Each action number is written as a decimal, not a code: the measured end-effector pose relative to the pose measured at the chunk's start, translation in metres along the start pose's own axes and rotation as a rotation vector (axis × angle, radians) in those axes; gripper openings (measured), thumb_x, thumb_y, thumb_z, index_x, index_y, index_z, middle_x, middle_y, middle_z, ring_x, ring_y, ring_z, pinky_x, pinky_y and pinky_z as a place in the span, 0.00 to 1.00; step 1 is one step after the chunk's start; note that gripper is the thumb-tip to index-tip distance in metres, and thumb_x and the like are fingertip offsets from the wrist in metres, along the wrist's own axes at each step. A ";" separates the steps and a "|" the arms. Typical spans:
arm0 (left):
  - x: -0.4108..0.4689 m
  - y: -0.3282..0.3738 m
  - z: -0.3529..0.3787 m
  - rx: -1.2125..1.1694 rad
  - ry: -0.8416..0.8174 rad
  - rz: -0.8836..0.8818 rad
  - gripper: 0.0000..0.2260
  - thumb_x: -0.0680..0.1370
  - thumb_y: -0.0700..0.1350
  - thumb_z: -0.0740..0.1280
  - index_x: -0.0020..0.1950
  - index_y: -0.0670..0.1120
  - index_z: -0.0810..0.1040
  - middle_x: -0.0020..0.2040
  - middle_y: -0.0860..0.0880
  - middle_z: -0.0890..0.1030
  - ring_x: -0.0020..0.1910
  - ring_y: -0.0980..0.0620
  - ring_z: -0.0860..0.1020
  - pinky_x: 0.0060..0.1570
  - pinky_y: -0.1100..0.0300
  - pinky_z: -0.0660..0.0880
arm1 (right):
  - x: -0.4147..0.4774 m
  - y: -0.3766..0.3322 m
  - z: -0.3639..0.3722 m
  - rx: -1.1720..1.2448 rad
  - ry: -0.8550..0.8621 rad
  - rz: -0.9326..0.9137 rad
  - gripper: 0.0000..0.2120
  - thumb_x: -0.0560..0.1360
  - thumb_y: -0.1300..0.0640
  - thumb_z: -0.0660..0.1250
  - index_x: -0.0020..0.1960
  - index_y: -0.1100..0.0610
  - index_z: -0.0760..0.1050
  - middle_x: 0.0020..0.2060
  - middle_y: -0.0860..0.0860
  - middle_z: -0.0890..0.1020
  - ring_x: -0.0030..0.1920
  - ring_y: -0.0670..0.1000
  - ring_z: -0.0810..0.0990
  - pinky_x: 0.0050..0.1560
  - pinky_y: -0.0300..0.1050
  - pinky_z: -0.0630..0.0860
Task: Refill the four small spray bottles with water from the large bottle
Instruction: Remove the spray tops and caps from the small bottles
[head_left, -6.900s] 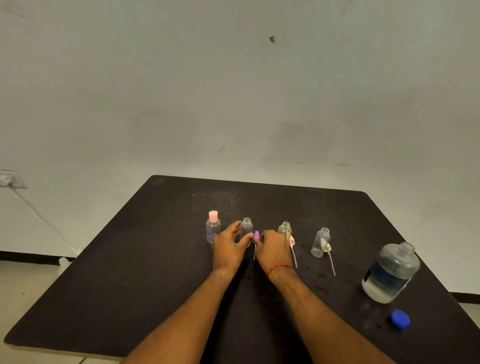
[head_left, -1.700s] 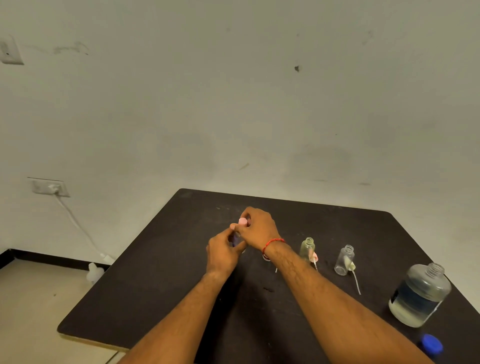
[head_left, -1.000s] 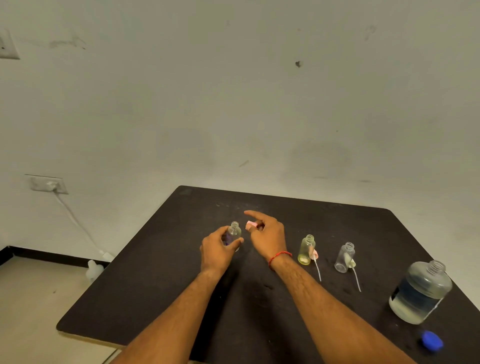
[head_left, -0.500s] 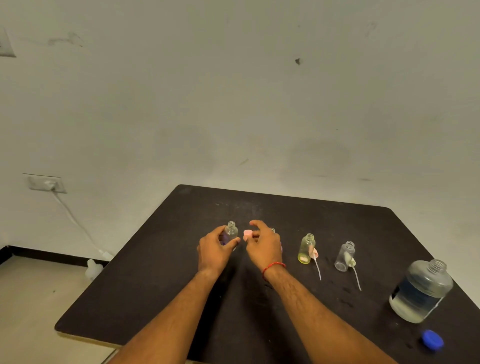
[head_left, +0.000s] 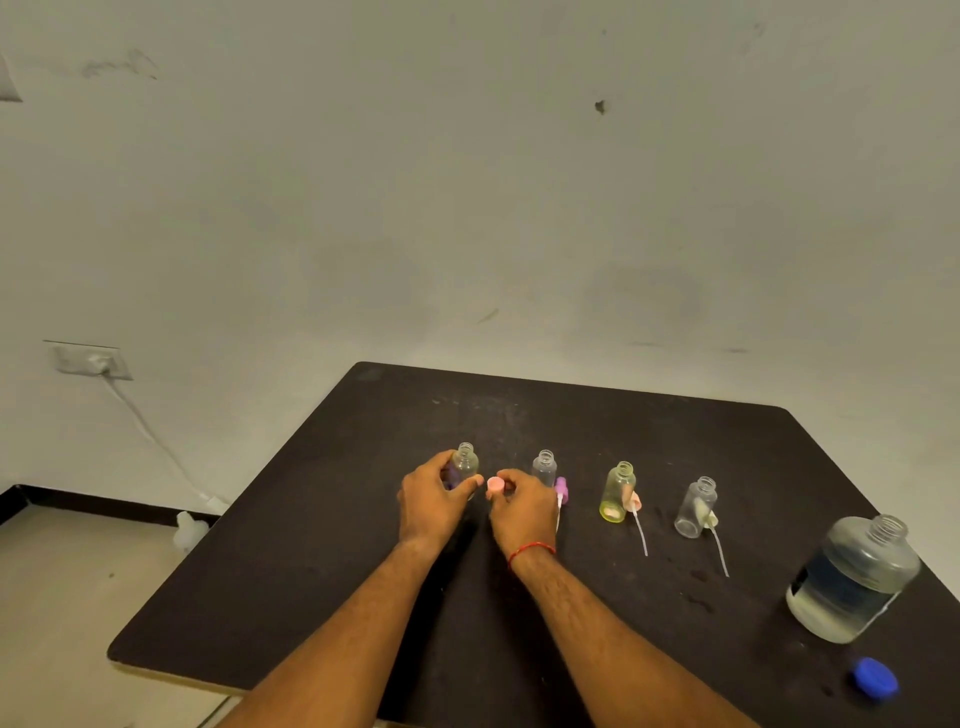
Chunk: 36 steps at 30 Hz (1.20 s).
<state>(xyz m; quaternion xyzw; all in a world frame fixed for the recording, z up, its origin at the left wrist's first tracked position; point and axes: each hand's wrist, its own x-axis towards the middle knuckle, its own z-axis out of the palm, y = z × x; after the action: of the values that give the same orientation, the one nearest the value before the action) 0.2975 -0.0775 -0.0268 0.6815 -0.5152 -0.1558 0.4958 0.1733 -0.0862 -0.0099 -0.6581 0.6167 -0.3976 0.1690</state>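
Four small uncapped spray bottles stand in a row on the black table (head_left: 332, 582). My left hand (head_left: 434, 501) grips the leftmost one, a purple-tinted bottle (head_left: 464, 462). Just right of it my right hand (head_left: 522, 512) pinches a pink spray cap (head_left: 494, 485), low over the tabletop. Behind my right hand stands a clear bottle (head_left: 544, 466) with a purple cap (head_left: 561, 489) beside it. Further right are a yellow-tinted bottle (head_left: 615, 492) and another clear bottle (head_left: 696, 509), each with its spray head and tube lying alongside. The large bottle (head_left: 852, 579), open and partly filled with water, stands at the right.
A blue screw cap (head_left: 875, 677) lies near the table's front right corner. The table's left edge runs diagonally above the floor. A wall socket (head_left: 91, 359) with a white cable is on the wall to the left.
My right hand has unscrewed the pink cap from the leftmost bottle and lowered it toward the table beside that bottle. My left hand has kept its grip on the bottle.
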 end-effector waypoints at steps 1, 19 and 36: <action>0.000 0.000 0.001 0.000 -0.001 -0.001 0.18 0.71 0.50 0.79 0.60 0.52 0.82 0.48 0.60 0.83 0.48 0.62 0.81 0.53 0.61 0.80 | 0.000 0.001 0.001 -0.026 -0.002 0.011 0.05 0.75 0.57 0.67 0.43 0.52 0.81 0.34 0.47 0.82 0.39 0.46 0.79 0.64 0.31 0.45; 0.007 -0.004 0.013 -0.048 -0.057 -0.029 0.17 0.74 0.49 0.76 0.62 0.53 0.81 0.51 0.58 0.84 0.52 0.60 0.81 0.56 0.59 0.79 | 0.005 -0.004 0.004 -0.031 -0.112 0.054 0.10 0.79 0.57 0.60 0.42 0.56 0.76 0.33 0.49 0.76 0.38 0.50 0.73 0.62 0.53 0.71; -0.002 -0.004 0.013 -0.041 -0.051 -0.048 0.29 0.75 0.48 0.75 0.75 0.48 0.71 0.65 0.53 0.80 0.65 0.52 0.78 0.62 0.66 0.72 | -0.003 0.001 -0.010 -0.064 -0.056 -0.070 0.15 0.77 0.54 0.65 0.62 0.56 0.76 0.53 0.51 0.80 0.57 0.51 0.78 0.74 0.48 0.46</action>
<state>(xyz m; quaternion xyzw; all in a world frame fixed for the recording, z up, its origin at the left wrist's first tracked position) 0.2898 -0.0826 -0.0364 0.6791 -0.5080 -0.1956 0.4924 0.1657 -0.0807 -0.0052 -0.6953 0.6005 -0.3647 0.1512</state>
